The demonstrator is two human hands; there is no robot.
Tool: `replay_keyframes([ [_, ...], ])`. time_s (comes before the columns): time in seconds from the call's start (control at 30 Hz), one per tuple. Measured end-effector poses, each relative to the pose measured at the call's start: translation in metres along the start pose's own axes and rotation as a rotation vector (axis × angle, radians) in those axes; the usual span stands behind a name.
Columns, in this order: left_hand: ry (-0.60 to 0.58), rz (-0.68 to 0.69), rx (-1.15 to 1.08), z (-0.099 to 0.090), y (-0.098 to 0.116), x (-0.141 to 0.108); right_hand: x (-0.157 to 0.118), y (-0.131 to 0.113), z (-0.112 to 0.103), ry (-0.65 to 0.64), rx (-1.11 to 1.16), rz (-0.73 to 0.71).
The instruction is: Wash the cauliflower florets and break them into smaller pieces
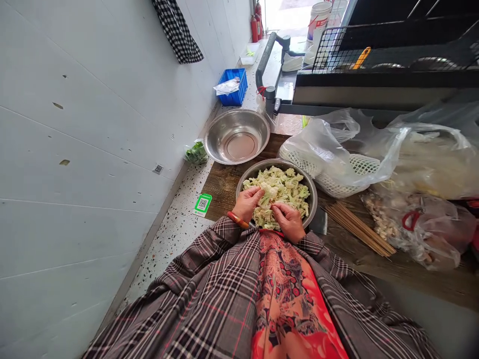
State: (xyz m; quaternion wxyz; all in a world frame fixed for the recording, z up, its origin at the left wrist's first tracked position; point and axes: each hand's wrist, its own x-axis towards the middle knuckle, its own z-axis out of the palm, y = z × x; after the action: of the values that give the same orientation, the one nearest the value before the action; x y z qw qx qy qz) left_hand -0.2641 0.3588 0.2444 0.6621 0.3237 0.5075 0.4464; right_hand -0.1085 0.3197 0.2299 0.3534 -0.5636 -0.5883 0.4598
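Observation:
A steel bowl (313, 199) full of cauliflower florets (286, 182) stands right in front of me on a dark wood-grain surface. Over its near side, my left hand (247, 203) is closed in a pinch on a pale cauliflower floret (268, 191). My right hand (290, 222) is close beside it, thumb and fingertips pressed together; what they grip is too small to make out. Both hands are above the florets at the bowl's near half. A bundle of thin wooden skewers (357, 229) lies to the right of the bowl.
Behind the bowl sits a wide steel basin (239, 137). Plastic bags cover a white perforated basket (337, 184) at the right, near a bag of pale food pieces (415, 224). At the left are a green QR card (202, 205), bagged greens (196, 152), a blue crate (235, 94) and the wall.

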Motion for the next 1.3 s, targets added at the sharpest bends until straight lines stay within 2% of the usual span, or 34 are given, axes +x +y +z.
replay_keyframes([
  [0.33,-0.027,0.055,0.086,0.008,0.003,0.004,-0.002,-0.003,-0.001,0.091,-0.072,-0.069],
  [0.53,-0.090,0.078,0.181,0.009,-0.005,0.006,-0.001,-0.004,-0.002,0.116,-0.129,-0.111],
  [0.63,-0.110,0.090,0.191,0.013,-0.009,0.007,0.000,-0.003,-0.003,0.113,-0.105,-0.083],
  [0.77,-0.183,-0.019,0.052,0.016,-0.006,0.014,0.002,0.004,-0.010,0.121,-0.024,-0.009],
  [0.83,-0.171,-0.099,-0.045,0.010,-0.002,0.023,0.003,0.011,-0.017,0.163,0.059,0.060],
  [0.9,-0.085,-0.140,-0.093,-0.002,0.003,0.036,0.001,0.021,-0.026,0.252,0.155,0.153],
  [1.0,0.072,-0.146,-0.026,-0.025,0.005,0.058,-0.006,0.036,-0.038,0.404,0.316,0.283],
  [1.07,0.121,-0.133,0.066,-0.033,0.004,0.072,-0.010,0.042,-0.043,0.470,0.410,0.335],
  [1.13,0.114,-0.106,0.161,-0.034,0.000,0.085,-0.013,0.043,-0.045,0.511,0.456,0.353],
  [1.3,0.045,-0.018,0.400,-0.018,-0.009,0.115,-0.017,0.039,-0.038,0.514,0.443,0.351],
])
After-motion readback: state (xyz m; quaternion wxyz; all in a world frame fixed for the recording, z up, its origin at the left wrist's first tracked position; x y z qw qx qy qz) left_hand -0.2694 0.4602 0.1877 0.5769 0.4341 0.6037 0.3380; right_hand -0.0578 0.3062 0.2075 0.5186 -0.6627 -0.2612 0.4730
